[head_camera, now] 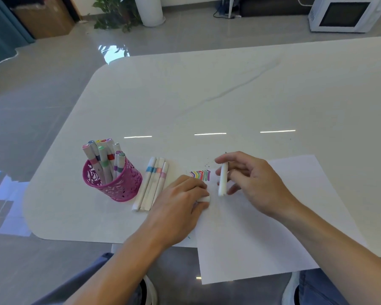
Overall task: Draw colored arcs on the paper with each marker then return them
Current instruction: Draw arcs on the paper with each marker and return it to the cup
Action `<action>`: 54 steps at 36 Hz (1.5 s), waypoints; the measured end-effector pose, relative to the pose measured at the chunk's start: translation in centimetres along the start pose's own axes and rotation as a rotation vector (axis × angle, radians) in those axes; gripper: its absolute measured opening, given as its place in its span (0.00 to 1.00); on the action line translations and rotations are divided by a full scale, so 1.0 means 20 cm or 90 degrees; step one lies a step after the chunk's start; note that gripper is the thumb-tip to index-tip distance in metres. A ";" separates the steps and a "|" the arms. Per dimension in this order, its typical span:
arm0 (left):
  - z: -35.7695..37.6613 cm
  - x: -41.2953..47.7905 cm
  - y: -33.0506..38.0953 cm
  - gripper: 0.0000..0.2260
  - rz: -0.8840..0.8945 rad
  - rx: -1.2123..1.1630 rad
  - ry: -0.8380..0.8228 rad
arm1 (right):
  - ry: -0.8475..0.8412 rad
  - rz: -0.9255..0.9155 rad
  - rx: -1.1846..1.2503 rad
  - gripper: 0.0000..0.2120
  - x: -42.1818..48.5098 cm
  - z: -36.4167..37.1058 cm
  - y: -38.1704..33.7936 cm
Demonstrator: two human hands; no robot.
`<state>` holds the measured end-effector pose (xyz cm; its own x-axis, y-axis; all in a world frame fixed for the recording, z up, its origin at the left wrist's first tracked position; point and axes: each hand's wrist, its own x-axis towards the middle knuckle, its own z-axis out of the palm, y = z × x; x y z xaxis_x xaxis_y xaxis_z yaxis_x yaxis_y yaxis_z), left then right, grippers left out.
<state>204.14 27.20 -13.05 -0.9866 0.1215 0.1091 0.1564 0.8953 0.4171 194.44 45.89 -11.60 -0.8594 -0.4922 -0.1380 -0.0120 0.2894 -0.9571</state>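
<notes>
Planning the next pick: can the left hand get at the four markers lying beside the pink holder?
Probably yes. The loose markers lie right beside the left hand with nothing between, but its fingers grip a white cap, so that would need setting down first.

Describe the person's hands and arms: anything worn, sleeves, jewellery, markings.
The left hand and the right hand are bare: no gloves, rings or bracelets on the sides that show. The left forearm and the right forearm are uncovered down to the frame's lower edge, with no sleeve, watch, band or marking in view.
</notes>
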 end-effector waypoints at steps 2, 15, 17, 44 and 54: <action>0.00 0.00 0.01 0.09 0.004 -0.001 -0.008 | 0.003 -0.009 -0.028 0.15 0.01 0.00 0.01; 0.02 0.02 0.00 0.08 0.009 -0.014 -0.007 | 0.077 0.001 0.055 0.03 0.06 0.07 0.08; 0.01 0.02 0.00 0.08 0.013 -0.014 -0.010 | 0.092 -0.002 0.063 0.04 0.06 0.07 0.10; -0.01 0.04 0.02 0.06 0.012 0.015 -0.020 | 0.122 -0.019 -0.051 0.11 0.07 0.10 0.14; -0.01 0.05 0.02 0.07 0.001 0.025 -0.029 | 0.124 -0.022 -0.043 0.09 0.06 0.10 0.14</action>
<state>203.30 27.60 -12.66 -0.9876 0.1414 0.0689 0.1571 0.9110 0.3813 194.37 44.42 -14.92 -0.9404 -0.3367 -0.0481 -0.0711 0.3329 -0.9403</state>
